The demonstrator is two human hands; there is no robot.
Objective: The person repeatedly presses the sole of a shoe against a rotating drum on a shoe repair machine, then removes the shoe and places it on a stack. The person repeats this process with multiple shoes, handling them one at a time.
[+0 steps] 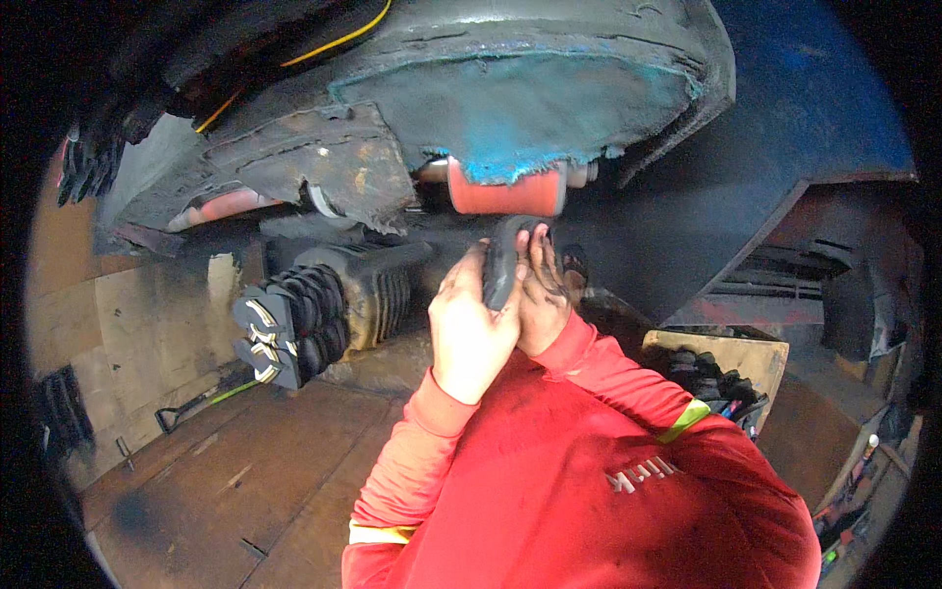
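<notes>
Both my hands grip a black, rounded shoe sole [501,263], held tilted up in front of a red-orange abrasive roller [508,192]. My left hand [469,319] is closed round its left side, thumb near the lower end. On the right side, my right hand [543,294] presses with its fingers long against it; dark dust smears those fingers. The sole's upper end is just below the roller; whether they touch, I cannot tell. Over the roller hangs a dusty grey machine hood [530,108] with a frayed, blue-stained edge.
To the left, a stack of black sandals or soles [294,324] with pale straps stands beside the machine. A wooden box [726,348] of black pieces sits at my right. A green-handled tool [231,391] leans near the left wall. Brown boards [226,481] cover the floor.
</notes>
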